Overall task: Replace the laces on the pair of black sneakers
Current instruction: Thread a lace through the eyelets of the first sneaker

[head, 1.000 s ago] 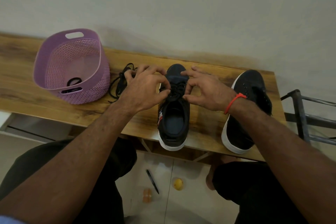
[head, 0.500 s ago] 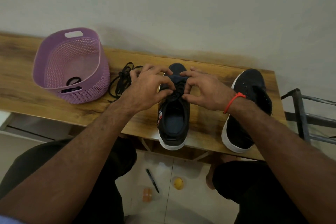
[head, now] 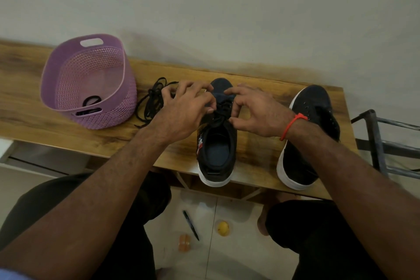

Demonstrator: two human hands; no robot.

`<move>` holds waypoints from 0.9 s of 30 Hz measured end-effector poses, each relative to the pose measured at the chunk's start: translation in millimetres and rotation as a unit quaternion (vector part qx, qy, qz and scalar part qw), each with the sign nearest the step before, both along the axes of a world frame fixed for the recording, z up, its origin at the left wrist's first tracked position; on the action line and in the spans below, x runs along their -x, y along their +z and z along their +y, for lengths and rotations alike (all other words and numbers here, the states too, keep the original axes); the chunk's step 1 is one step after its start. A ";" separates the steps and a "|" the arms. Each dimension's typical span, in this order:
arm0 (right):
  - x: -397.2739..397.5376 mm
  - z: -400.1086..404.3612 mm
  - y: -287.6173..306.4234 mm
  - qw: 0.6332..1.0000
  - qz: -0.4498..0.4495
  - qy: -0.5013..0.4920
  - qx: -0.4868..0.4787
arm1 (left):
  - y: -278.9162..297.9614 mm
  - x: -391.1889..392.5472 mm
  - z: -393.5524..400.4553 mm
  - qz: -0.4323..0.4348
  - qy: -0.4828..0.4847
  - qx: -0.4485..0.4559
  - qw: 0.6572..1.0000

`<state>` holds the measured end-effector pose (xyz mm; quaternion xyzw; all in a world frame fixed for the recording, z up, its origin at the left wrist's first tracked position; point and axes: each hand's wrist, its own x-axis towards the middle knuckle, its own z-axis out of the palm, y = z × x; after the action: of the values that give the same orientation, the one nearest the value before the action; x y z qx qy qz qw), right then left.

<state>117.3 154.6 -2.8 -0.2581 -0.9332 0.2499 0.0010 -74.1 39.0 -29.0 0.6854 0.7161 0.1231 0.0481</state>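
your left hand (head: 181, 111) reaches in from the lower left, forearm stretched across the near edge of the counter (head: 56, 125), palm down over the left side of the middle shoe (head: 216, 143). its thumb and forefinger are curled together and pinch the black lace (head: 219, 113) at the eyelets, while the other fingers (head: 193, 86) arch up and spread toward the toe. your right hand (head: 256, 111) comes from the lower right, wrist bent inward, with a red band (head: 293, 123) round the wrist. its thumb and forefinger also curl in and pinch the lace from the right side; the remaining fingers fan out above, loosely bent. the two hands nearly meet over the tongue.

the middle shoe stands upright, toe toward the far edge, heel hanging just over the near edge. the lace is bunched across its upper eyelets, between your fingertips. the second shoe (head: 306, 138) sits at the right end of the counter, toe angled toward the far right corner, heel over the near edge, with your right forearm passing over it; its eyelets look bare.

a loose black lace pile (head: 152, 102) lies on the counter just left of your left hand, beside the purple basket (head: 68, 70), which stands toward the left end and holds something dark, too small to make out. on the floor below, between your knees, lie a pen (head: 191, 225), a yellow ball (head: 223, 228) and an orange object (head: 184, 242).
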 end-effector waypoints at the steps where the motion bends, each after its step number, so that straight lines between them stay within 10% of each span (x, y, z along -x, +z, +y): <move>1: 0.0 0.1 -0.3 1.000 0.000 0.002 0.000 | 0.1 -0.7 -0.6 0.015 0.000 0.003 1.000; 27: -2.1 -0.1 -13.7 0.994 -0.028 0.048 -0.090 | -9.1 -8.3 -5.1 0.181 0.044 -0.012 0.982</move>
<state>119.4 154.5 -16.5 -0.2189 -0.9630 0.1569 -0.0140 -65.7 33.9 -38.1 0.6645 0.7412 0.0076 -0.0955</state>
